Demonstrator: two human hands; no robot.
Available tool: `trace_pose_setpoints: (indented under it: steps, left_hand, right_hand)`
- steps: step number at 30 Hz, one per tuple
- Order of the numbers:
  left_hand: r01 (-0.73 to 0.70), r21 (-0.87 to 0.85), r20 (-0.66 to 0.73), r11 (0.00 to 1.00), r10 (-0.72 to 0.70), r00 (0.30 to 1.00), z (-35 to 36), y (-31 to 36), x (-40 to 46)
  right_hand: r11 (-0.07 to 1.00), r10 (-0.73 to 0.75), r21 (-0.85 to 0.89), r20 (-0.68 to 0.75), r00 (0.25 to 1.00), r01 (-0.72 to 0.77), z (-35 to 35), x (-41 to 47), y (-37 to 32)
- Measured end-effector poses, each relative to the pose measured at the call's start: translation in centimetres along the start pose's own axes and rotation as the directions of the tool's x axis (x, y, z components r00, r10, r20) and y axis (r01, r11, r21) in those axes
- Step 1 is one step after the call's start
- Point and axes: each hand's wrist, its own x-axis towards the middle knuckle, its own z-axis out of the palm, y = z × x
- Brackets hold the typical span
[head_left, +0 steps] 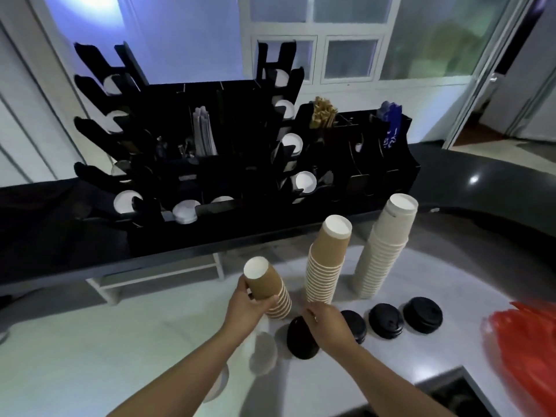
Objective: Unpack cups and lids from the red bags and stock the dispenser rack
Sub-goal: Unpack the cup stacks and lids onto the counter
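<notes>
Short brown cup stack held tilted at lower centre

Left hand point(247, 308) grip curls round the brown cup stack point(268, 288), long axis leaning, bases toward upper left; right hand point(326, 325) grip rests curled on a black lid stack point(301, 341) on the table point(120, 341)

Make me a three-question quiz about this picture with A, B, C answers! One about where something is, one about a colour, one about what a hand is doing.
1. Where is the red bag?
A. at the right edge of the counter
B. on top of the rack
C. in the left hand

2. What colour is the tallest cup stack?
A. brown
B. cream-white
C. blue

3. What is the left hand doing?
A. resting flat
B. gripping a tilted short brown cup stack
C. holding a straw

Answers: 1 A, the bag lies far right on the pale counter. 2 B, the tallest stack is cream-white. 3 B, fingers wrap the leaning brown cups.
</notes>
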Motion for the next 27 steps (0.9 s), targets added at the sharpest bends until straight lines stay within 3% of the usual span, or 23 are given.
trace_pose_setpoints:
  steps: [8, 16, 23, 27]
  left_hand:
    - [0.014, 0.15, 0.024, 0.989, -0.018, 1.0, 2.5, -1.0, 4.2]
    - [0.104, 0.259, 0.113, 0.96, -0.137, 0.984, 2.2, -4.5, 3.8]
    - [0.129, 0.519, 0.023, 0.845, -0.165, 0.986, 0.1, -6.0, 1.2]
    - [0.039, 0.63, 0.1, 0.776, -0.132, 0.986, 0.0, -6.2, -0.8]
  right_hand:
    - [0.993, 0.1, -0.065, 0.076, 0.992, -0.095, -1.8, -0.1, 4.1]
    - [0.983, 0.171, -0.086, 0.116, 0.978, -0.162, -2.1, -0.4, 5.3]
    - [0.975, 0.207, -0.124, 0.179, 0.962, -0.187, -0.5, 1.0, 3.2]
    - [0.973, 0.226, -0.1, 0.202, 0.953, -0.209, 0.9, 1.5, 2.0]
